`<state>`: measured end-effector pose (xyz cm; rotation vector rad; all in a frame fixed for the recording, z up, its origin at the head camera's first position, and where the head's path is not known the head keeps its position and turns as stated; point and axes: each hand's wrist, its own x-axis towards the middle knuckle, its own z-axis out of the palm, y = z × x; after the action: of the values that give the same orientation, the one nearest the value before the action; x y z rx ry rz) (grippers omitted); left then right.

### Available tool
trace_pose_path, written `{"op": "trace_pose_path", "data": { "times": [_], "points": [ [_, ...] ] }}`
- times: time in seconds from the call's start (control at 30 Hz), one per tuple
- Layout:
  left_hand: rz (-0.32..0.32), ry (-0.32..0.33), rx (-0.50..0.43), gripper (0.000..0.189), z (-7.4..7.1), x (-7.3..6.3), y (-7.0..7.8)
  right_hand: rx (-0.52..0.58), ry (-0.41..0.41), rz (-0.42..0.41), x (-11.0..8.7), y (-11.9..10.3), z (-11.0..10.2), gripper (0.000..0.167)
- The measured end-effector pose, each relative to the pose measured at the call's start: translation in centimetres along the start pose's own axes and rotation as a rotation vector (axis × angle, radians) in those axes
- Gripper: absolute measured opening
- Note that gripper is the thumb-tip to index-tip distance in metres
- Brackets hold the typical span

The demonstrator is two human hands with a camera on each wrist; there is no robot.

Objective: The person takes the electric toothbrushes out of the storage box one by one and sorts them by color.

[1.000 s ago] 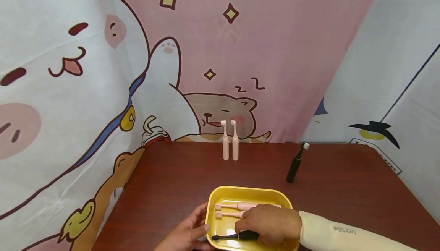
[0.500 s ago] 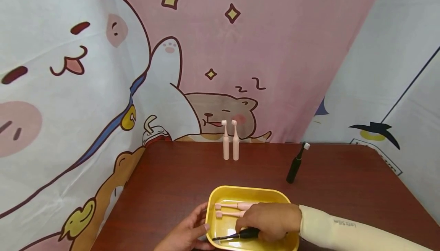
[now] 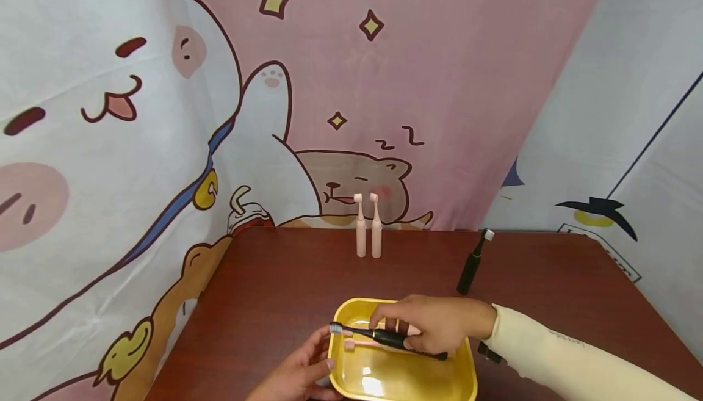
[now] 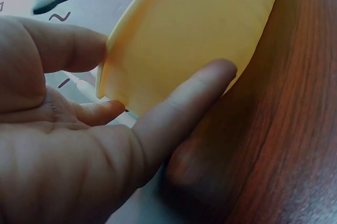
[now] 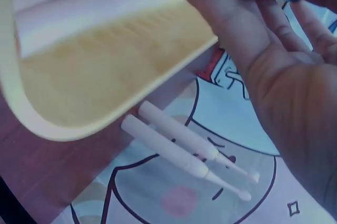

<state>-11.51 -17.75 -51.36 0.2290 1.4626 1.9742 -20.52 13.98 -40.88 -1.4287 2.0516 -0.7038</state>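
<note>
My right hand pinches a black electric toothbrush over the yellow box, its white-bristled head pointing left past the rim. Below it in the box lie pink electric toothbrushes, partly hidden by the black one and the hand. My left hand rests against the outside of the box's left wall, fingers fairly straight. The left wrist view shows these fingers on the yellow wall, with the black brush head beyond the rim.
Two pink electric toothbrushes stand upright at the table's back, before a cartoon-printed cloth. Another black electric toothbrush stands right of them, behind the box. A small dark object shows under the right forearm.
The right hand has lifted the black toothbrush from the box's near side, up and away from me, over the pink ones. The left hand has stayed at the box wall.
</note>
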Motion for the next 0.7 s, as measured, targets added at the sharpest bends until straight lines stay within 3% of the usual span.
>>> {"op": "trace_pose_path", "data": {
  "times": [0.33,0.53,0.7],
  "points": [
    [-0.013,0.001,-0.014,0.073,-0.1,0.1,0.1,0.06,0.235,-0.013,0.3,0.7,-2.5,0.06],
    [-0.017,0.011,-0.02,0.073,-0.1,0.0,0.2,0.037,0.409,-0.006,0.6,2.1,-3.6,0.059],
    [-0.008,0.003,-0.026,0.073,0.0,0.1,0.1,0.072,0.496,0.02,0.9,3.6,-4.1,0.06]
  ]
}}
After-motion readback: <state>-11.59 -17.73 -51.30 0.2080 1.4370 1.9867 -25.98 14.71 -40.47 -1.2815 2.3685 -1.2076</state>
